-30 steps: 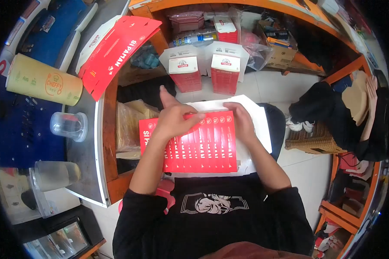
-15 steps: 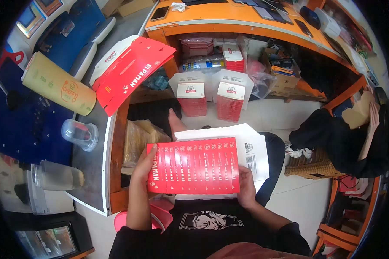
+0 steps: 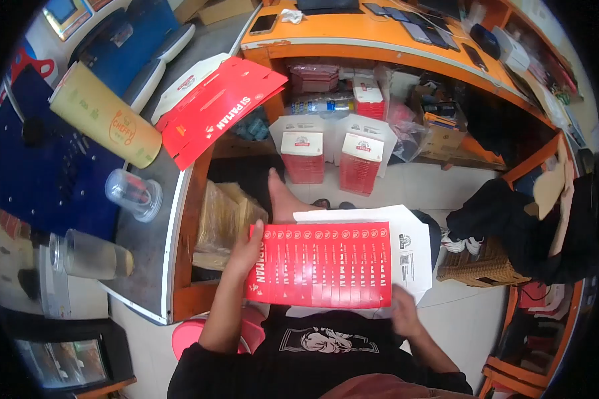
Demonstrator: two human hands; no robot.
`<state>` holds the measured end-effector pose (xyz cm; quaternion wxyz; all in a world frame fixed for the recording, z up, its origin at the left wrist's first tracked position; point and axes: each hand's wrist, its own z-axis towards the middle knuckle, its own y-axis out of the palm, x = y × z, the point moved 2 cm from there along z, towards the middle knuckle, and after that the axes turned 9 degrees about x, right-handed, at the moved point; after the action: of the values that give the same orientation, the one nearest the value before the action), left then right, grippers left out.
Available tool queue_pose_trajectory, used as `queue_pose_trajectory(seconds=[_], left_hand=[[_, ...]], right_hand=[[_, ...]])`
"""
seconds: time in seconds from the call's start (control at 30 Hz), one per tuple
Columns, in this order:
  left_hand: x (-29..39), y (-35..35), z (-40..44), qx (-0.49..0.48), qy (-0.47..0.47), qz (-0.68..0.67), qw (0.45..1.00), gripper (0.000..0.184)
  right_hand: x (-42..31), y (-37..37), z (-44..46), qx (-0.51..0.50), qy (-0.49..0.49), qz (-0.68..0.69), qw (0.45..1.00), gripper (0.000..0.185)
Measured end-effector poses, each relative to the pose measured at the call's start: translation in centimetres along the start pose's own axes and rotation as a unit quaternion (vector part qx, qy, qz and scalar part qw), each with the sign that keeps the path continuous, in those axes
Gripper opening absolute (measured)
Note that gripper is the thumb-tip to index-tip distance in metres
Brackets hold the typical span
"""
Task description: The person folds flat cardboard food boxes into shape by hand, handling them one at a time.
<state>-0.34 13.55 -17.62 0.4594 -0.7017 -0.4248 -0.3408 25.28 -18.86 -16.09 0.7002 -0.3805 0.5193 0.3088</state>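
A fanned row of flat red printed cartons [image 3: 319, 266] lies over my lap, each overlapping its neighbour. My left hand [image 3: 247, 249] grips the row at its left edge, thumb on top and fingers hidden underneath. Off the lower right corner is my right hand [image 3: 404, 312], smeared by motion, so its fingers cannot be read. Beneath the red row, a white printed cardboard sheet [image 3: 414, 256] rests across my legs. On the floor ahead stand two stacks of red-and-white cartons, one on the left [image 3: 303, 159] and one on the right [image 3: 361, 163], with white sheets behind them.
More red flat cartons [image 3: 223, 110] lie on the grey counter beside a large cup [image 3: 106, 113] and clear plastic cups. An orange desk [image 3: 353, 26] holds several phones. A wrapped bundle [image 3: 223, 219] stands left of my leg. At the right is a wicker basket [image 3: 482, 263].
My right hand has come away from the row's right edge, moving right and down. The row looks spread slightly wider. The whole view has shifted a little.
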Motion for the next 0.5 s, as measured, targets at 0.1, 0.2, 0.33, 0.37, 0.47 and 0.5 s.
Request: queue_pose_trajectory(seconds=[0.1, 0.2, 0.33, 0.37, 0.47, 0.5], left_hand=[[3.2, -0.3, 1.0, 0.13, 0.225, 0.097, 0.961, 0.05], [11.7, -1.2, 1.0, 0.21, 0.482, 0.087, 0.846, 0.028], [21.3, -1.9, 3.0, 0.436, 0.608, 0.223, 0.625, 0.03], [22.3, -2.0, 4.4, 0.442, 0.595, 0.28, 0.609, 0.035], [24.3, -3.7, 7.7, 0.293, 0.433, 0.385, 0.761, 0.045], [24.4, -4.1, 8.6, 0.204, 0.345, 0.399, 0.825, 0.047]], right_hand=[[0.8, -3.0, 2.7, 0.075, 0.01, -0.021, 0.997, 0.046], [0.7, -5.1, 8.4, 0.163, -0.04, -0.107, 0.98, 0.041], [2.4, -4.8, 14.9, 0.092, -0.069, -0.291, 0.95, 0.033], [2.9, -4.6, 15.7, 0.058, -0.064, -0.35, 0.933, 0.033], [4.4, -4.6, 15.3, 0.043, -0.068, -0.396, 0.915, 0.033], [4.5, -4.7, 15.2, 0.047, -0.072, -0.399, 0.913, 0.033]])
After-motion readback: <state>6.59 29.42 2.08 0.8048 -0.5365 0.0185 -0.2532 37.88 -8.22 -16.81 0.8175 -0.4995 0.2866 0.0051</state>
